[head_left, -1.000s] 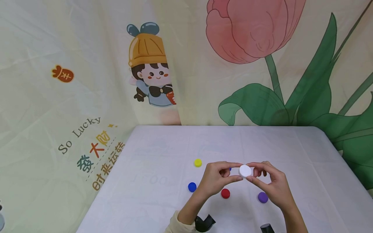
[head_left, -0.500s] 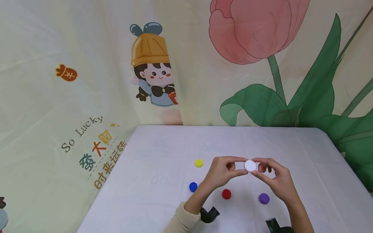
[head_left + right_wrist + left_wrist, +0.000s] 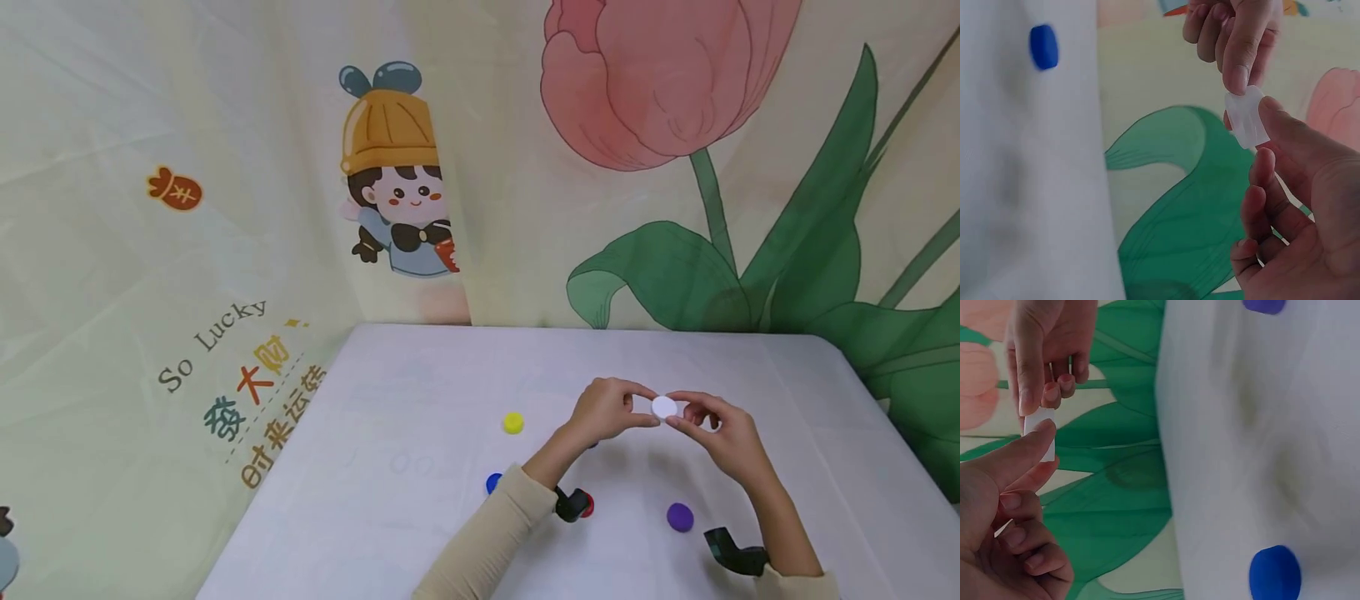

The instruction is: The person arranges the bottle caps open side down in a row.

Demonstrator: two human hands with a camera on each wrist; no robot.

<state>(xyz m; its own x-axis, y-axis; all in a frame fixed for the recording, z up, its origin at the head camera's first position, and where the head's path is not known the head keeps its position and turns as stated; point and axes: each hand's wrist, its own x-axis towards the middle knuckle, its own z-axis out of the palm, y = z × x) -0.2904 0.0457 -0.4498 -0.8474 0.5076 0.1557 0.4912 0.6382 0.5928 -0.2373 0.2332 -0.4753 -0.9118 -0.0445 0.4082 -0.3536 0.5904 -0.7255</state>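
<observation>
Over the table, my left hand (image 3: 607, 410) and my right hand (image 3: 731, 437) together hold a small white disc (image 3: 663, 407), its round face turned to the head camera. Thumb and forefinger of each hand pinch it at opposite sides. In the left wrist view the white disc (image 3: 1049, 449) shows edge-on, partly covered by the left thumb; the other left fingers curl loosely below. The right wrist view has the white disc (image 3: 1247, 119) between both hands, with the remaining right fingers bent. A purple disc (image 3: 680, 517) lies below the right hand.
On the white-covered table (image 3: 420, 375) lie a yellow disc (image 3: 513, 423), a blue disc (image 3: 493, 482) partly behind the left sleeve, and a red disc (image 3: 589, 505) behind the black left wrist mount (image 3: 572, 506). Another blue disc (image 3: 1275, 574) is mostly hidden in the head view. A printed cloth hangs behind.
Both hands have moved forward and to the right, carrying the white disc farther from the body. The left sleeve now partly covers the blue disc, the left wrist mount the red one.
</observation>
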